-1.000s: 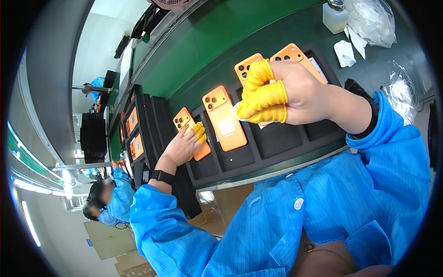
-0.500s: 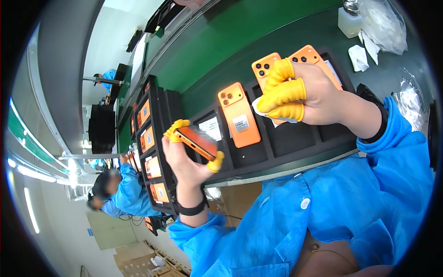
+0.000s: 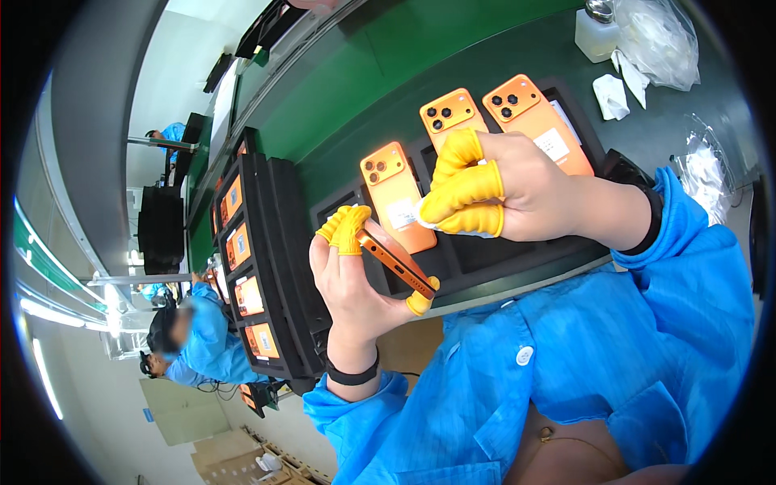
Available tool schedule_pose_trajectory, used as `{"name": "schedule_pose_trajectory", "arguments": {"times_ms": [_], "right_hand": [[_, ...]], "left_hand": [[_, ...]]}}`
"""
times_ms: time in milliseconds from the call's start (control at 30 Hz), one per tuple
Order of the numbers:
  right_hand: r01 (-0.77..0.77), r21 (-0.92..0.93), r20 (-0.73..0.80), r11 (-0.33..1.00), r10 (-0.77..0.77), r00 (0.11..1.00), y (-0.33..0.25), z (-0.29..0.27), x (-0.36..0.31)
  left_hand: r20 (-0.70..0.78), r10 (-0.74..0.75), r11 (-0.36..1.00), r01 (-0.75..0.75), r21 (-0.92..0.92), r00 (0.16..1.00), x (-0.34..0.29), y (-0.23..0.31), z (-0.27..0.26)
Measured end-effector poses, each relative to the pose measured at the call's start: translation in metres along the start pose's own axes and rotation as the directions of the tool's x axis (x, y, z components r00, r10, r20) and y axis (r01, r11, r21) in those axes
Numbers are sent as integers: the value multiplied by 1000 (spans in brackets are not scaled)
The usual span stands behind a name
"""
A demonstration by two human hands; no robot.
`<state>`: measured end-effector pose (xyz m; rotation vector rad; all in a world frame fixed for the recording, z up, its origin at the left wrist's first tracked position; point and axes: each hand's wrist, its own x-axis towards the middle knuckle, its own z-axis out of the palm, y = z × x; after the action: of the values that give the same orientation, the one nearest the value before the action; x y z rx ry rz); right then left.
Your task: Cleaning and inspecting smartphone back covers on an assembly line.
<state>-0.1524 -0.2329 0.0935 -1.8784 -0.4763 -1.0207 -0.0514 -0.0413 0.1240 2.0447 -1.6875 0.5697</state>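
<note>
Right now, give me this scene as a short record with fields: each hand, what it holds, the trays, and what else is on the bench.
left hand: grips an orange phone by its edges, tilted, yellow finger cots on fingertips
right hand: pinches a small white wipe, yellow cots on fingers
black tray: under the hands, three orange phones lying camera side up
left trays: more orange phones in slots
bench: green, with a clear bottle, plastic bags and white wipes
clothing: blue sleeves, black wristbands

Three orange phones (image 3: 394,194) fill the black tray's (image 3: 525,259) far slots, its near slots lie open, while bottle (image 3: 596,31) and bags (image 3: 659,40) crowd the green belt's (image 3: 453,56) right end.
</note>
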Motion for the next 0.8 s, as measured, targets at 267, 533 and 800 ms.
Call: {"name": "schedule_pose_trajectory", "arguments": {"times_ms": [267, 533, 800], "right_hand": [[-10, 46, -74, 999, 13, 997, -2, 4, -2], [-54, 139, -103, 989, 68, 992, -7, 12, -3], [62, 204, 13, 977, -66, 998, -9, 26, -11]], "left_hand": [[46, 7, 1000, -6, -25, 999, 0, 8, 6], [70, 38, 998, -34, -52, 997, 5, 14, 14], [39, 68, 997, -66, -50, 997, 7, 10, 18]]}}
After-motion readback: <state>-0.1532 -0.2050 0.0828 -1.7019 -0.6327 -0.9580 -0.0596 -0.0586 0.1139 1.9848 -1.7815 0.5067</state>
